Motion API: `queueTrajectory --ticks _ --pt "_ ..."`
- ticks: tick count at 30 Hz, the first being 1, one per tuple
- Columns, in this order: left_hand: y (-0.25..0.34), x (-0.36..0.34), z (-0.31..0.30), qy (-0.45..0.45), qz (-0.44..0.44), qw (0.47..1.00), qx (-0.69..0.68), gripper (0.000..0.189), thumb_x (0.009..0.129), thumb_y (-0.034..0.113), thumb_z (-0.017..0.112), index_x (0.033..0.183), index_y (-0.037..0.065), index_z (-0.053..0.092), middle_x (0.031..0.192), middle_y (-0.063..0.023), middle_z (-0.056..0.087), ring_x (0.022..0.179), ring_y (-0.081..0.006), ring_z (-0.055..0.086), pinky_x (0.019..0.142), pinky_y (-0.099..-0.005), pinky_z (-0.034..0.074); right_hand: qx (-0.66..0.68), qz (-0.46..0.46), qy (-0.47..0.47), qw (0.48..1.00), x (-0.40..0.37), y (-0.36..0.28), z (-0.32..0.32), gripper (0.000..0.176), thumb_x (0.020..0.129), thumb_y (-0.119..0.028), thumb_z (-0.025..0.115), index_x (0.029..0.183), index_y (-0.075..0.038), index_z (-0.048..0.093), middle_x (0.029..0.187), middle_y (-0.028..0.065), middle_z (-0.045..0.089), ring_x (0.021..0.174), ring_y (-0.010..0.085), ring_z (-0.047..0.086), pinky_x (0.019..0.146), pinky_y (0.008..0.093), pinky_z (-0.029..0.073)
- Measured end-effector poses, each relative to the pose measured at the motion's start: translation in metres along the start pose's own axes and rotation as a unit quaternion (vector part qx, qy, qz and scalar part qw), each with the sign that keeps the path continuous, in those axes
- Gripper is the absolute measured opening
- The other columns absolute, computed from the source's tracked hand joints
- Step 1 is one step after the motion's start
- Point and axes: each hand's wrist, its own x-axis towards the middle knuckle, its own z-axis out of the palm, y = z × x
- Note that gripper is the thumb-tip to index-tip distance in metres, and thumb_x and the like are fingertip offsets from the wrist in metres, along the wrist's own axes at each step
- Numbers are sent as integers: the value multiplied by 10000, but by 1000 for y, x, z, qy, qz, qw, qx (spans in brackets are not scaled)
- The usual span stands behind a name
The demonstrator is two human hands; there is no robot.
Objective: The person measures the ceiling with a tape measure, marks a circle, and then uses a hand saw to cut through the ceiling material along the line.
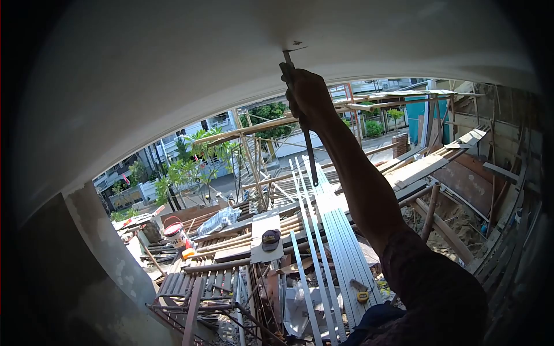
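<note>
My right hand is raised overhead and closed around a hacksaw blade in a slim handle. The tool's upper end meets the white ceiling panel at a short dark slit. A small ragged mark in the panel lies just beside that slit. Below my fist the long dark strip hangs down, with a small hole near its lower tip. My left hand is out of view.
Metal channels run below me, with a yellow tape measure on them. A cap rests on a board. A paint bucket stands left. Bamboo scaffolding crosses ahead; a plastered column rises at left.
</note>
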Motion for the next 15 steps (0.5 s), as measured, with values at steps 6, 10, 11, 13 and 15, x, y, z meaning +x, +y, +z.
queueTrajectory --ticks 6,10,11,13,15 --pt "-7 3 11 -33 32 996 79 362 951 450 502 1046 151 685 1048 -192 684 954 -414 650 838 -539 516 49 -6 -20 999 20 7 2 319 1033 -290 500 1066 11 600 556 8 468 363 94 391 346 272 307" --pt "-3 -1 2 -27 -15 1000 -2 308 946 415 531 1024 164 693 1047 -189 683 935 -411 653 840 -540 513 56 24 -44 997 15 3 -5 321 1030 -289 521 1086 18 597 551 10 466 373 89 393 353 271 317" --pt "-7 0 1 -23 20 999 -41 290 940 400 549 1019 162 695 1045 -186 684 934 -408 653 842 -541 512 62 24 -41 997 19 5 -5 321 1030 -289 521 1086 18 597 551 10 466 373 89 393 353 271 317" --pt "-24 6 22 -24 63 997 -36 262 918 384 589 996 162 704 1013 -170 692 918 -399 657 819 -532 520 76 0 -46 996 20 10 -2 329 1029 -307 533 1084 11 602 550 10 467 367 86 386 347 274 314" --pt "-20 -1 24 49 35 998 -15 254 915 388 591 983 174 710 996 -148 698 925 -391 656 818 -520 522 72 0 -42 997 14 7 -3 328 1027 -311 537 1082 6 604 550 10 466 368 86 388 344 274 314"
